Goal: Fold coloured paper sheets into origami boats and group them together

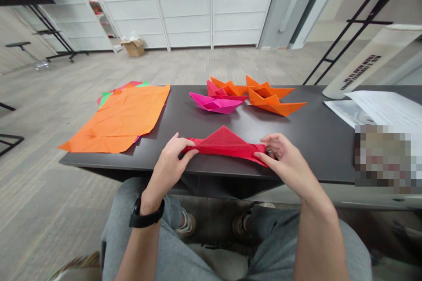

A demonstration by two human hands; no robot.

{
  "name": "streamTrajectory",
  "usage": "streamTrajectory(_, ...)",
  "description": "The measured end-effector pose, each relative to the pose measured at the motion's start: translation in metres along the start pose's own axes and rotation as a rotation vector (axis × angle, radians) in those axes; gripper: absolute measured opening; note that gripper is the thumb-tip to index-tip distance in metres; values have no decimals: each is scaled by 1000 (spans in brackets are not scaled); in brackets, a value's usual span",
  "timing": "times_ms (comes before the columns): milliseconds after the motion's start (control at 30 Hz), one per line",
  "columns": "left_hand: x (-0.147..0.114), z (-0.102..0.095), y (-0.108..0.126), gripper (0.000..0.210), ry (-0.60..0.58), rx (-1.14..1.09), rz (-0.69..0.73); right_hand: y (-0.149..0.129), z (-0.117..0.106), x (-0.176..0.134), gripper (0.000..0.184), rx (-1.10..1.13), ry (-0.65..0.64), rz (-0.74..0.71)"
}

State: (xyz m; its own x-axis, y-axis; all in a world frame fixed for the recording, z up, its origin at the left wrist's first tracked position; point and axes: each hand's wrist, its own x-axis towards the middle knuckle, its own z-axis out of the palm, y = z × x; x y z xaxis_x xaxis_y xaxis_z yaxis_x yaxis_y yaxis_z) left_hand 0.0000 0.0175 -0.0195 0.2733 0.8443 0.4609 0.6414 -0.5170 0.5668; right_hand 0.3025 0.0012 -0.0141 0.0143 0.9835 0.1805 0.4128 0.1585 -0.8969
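Note:
A partly folded sheet of red paper (226,143) lies near the front edge of the dark table, with a triangular peak at its middle and a long band below. Its left end is pinched between the thumb and fingers of my left hand (171,158). At the other end, my right hand (283,156) grips the band's corner, thumb in front and fingers curled behind. Just beyond stand folded paper boats: a magenta boat (216,103), a pink one (217,90) and several in orange, such as the orange boat (275,103).
A stack of coloured paper sheets, orange on top (128,114), overhangs the left end of the table (184,118). At the right are a tall white cylinder (365,66), printed papers (392,107) and a blurred-out item (384,156). A cardboard box (133,47) sits on the floor by white cabinets.

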Motion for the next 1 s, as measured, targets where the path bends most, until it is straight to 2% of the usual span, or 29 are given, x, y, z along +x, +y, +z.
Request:
streamTrajectory(100,0,1,0,6,22,-9,-24,1,2,0,43,66,50,50)
streamTrajectory(233,-1,2,-1,10,37,-25,-64,-2,4,-2,33,99,65,61)
streamTrajectory(400,-1,2,0,11,43,-27,-83,-6,5,-3,35,114,9,-2)
streamTrajectory(600,-1,2,1,11,65,-14,-88,-7,2,-5,34,209,-47,54)
streamTrajectory(833,0,1,3,15,69,5,-75,-13,-7,-10,26,293,-139,-14)
streamTrajectory(1000,-1,1,1,17,77,1,-63,-10,-5,-9,25,297,-122,66)
